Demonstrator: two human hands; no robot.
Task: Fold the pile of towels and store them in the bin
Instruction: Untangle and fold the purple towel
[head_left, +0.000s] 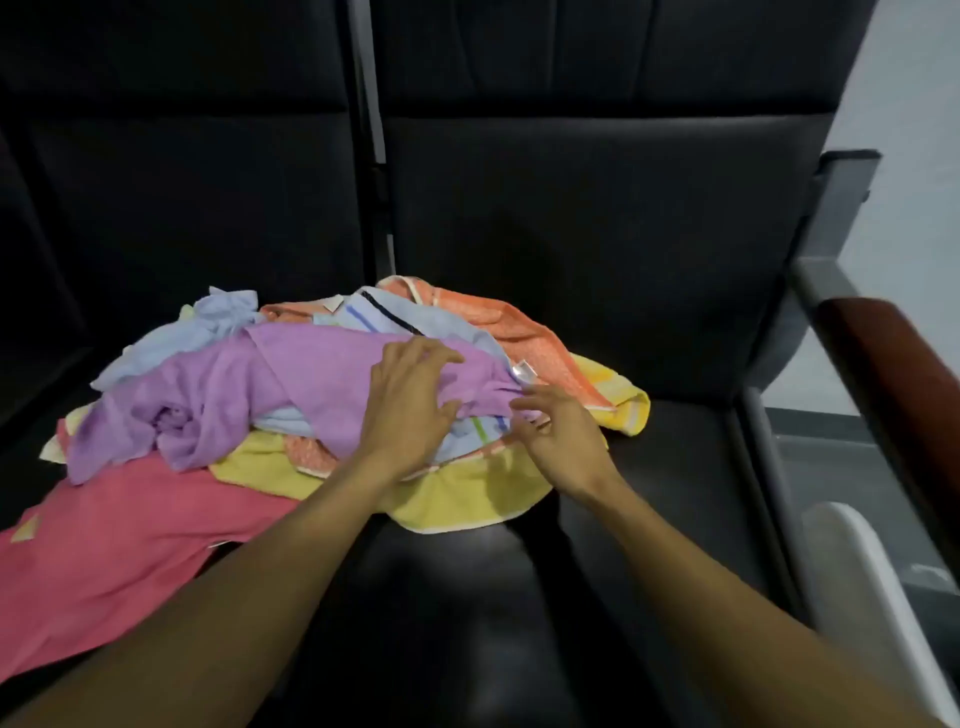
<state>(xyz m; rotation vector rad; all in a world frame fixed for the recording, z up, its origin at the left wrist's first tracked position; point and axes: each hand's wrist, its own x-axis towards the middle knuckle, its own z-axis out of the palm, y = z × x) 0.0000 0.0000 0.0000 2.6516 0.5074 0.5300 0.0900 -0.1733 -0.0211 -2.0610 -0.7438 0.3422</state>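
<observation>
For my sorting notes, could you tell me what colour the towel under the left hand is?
Purple (lilac) towel, seen in the head view.

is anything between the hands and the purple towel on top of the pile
Nothing visible. The left hand already rests on the purple towel, fingers spread, and the right hand hovers at its right edge by a small tag. The purple towel lies on top of the pile.

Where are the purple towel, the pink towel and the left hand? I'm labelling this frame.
purple towel (218, 384): head view, on its crumpled middle atop the pile.
pink towel (114, 545): head view, on its flat spread part.
left hand (410, 400): head view, on its back.
</observation>
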